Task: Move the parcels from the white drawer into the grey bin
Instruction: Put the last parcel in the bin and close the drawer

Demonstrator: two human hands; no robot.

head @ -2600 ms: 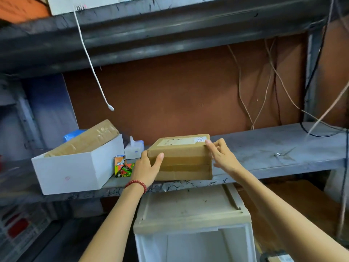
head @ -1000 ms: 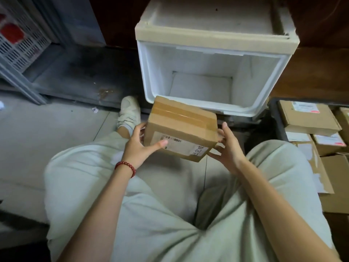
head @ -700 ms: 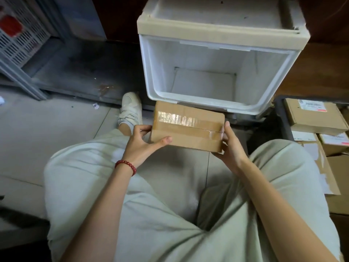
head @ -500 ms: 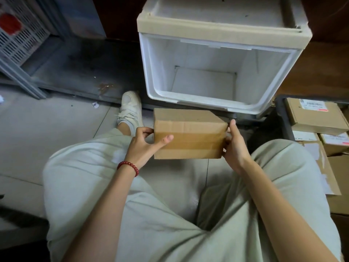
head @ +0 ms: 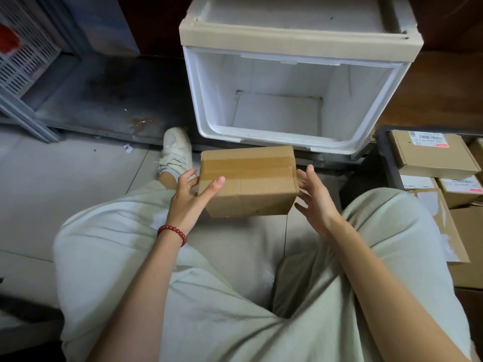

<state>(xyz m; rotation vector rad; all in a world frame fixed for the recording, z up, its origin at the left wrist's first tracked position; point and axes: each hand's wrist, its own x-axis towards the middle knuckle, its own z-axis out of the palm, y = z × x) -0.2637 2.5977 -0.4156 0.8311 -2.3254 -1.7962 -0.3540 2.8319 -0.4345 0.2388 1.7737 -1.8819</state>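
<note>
Cardboard-brown and taped, the parcel (head: 248,181) is hanging between the two hands, in front of the person's knees. The left hand (head: 189,197) is gripping its left end, with the thumb lying across the taped face and the fingers curling round behind. The right hand (head: 316,202) is standing open at the right end, fingers straight and spread. I cannot tell whether they are pressing the card or sitting just off it, so the left hand seems to be doing the carrying.

The parcel's long axis is running from hand to hand, left to right. The grey bin (head: 385,158) is lying out past the right hand, on that same line and a little farther from the body, so the right hand is standing nearer to it, between parcel and bin. The white drawer (head: 274,138) is sitting just beyond both hands, straight ahead, with its floor showing bare.

The coming move is looking like a sideways carry to the right, right end leading. Packed boxes (head: 433,152) are already filling the visible part of the bin, so the parcel is probably going on top of them.
</note>
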